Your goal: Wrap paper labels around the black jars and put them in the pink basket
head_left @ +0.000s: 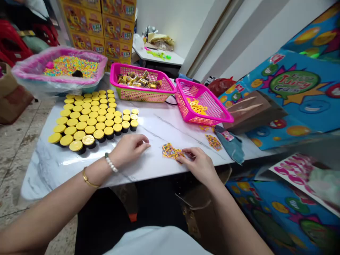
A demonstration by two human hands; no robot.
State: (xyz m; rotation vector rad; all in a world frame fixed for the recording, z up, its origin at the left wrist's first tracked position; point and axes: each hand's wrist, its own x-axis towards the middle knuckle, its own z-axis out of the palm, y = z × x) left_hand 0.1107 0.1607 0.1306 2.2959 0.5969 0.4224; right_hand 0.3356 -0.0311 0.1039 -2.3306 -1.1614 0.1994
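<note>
My right hand [200, 163] is closed, thumb and fingers pinching a small yellow-orange printed card [179, 154] at the edge of a loose pile of cards [168, 150] on the table. To the left, my left hand [130, 150] hovers just above the tabletop with its fingers curled together; nothing shows in them. It is nearest to the front right of a block of small black cups with yellow lids [98, 134], which stand upright in close rows. More printed cards [213, 142] lie right of my right hand.
Behind are a pink basket of gold-wrapped pieces [117, 76], another pink basket with yellow pieces [183, 106], and a plastic-lined tub [23, 72] of colourful candy. Blue printed boxes [300, 106] crowd the right side; stacked yellow cartons [118, 26] stand behind the marble-patterned table [148, 164].
</note>
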